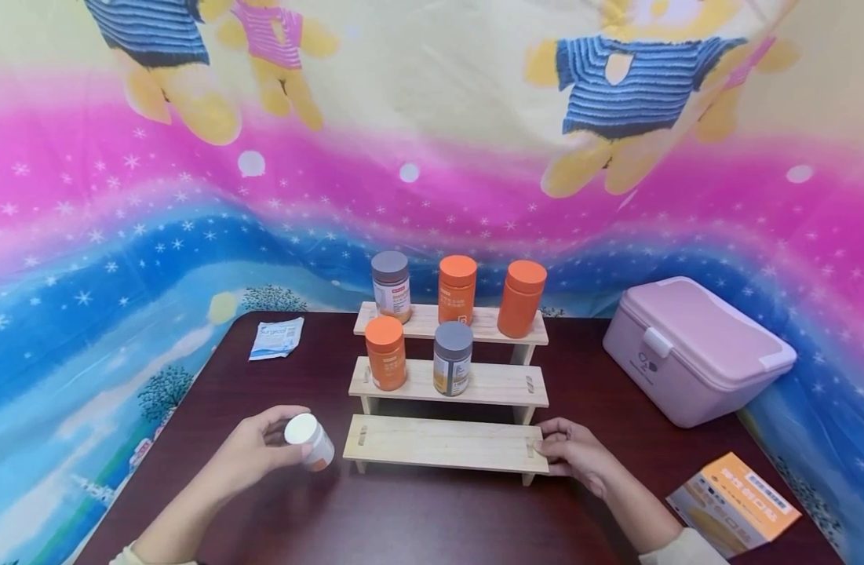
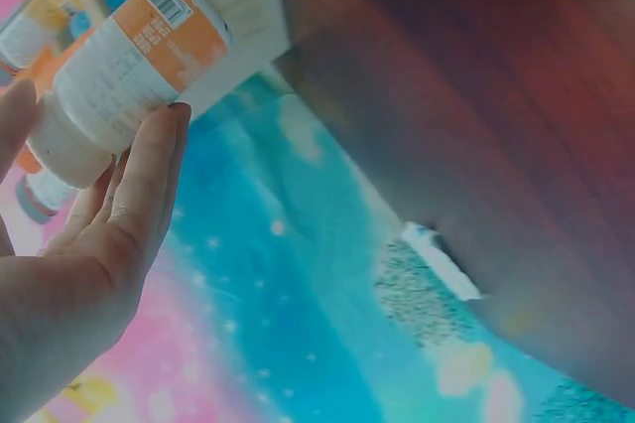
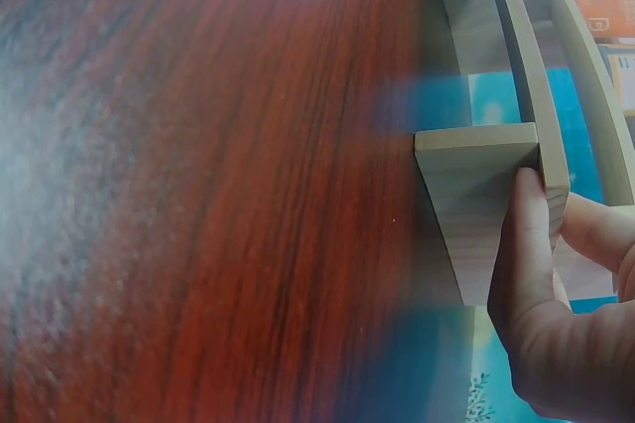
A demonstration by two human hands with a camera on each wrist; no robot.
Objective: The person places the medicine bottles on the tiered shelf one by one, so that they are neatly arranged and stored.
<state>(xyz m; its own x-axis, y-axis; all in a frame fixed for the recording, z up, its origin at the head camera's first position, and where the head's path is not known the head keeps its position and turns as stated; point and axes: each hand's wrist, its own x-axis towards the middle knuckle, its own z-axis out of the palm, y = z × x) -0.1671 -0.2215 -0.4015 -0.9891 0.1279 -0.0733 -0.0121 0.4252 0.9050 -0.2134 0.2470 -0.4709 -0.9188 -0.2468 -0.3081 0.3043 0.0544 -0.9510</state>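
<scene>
In the head view my left hand [image 1: 255,451] holds a small white-capped pill bottle [image 1: 310,443] between thumb and fingers, left of the lowest wooden step. The left wrist view shows the bottle's orange-and-white label [image 2: 139,56] with a barcode. My right hand [image 1: 580,455] pinches the right end of the lowest step [image 1: 446,445], thumb and fingers on opposite faces of the board. On the middle step [image 1: 498,382] stand an orange jar [image 1: 385,357] and a grey-lidded jar [image 1: 452,361]. The top step [image 1: 424,320] bears another grey-lidded jar [image 1: 391,286] and two orange jars [image 1: 457,292].
A pink lidded box [image 1: 693,353] stands at the right, with an orange-and-grey carton [image 1: 735,506] nearer the front. A white-and-blue packet [image 1: 276,339] lies at the back left of the dark table [image 1: 403,526]. Patterned cloth [image 1: 432,204] hangs behind.
</scene>
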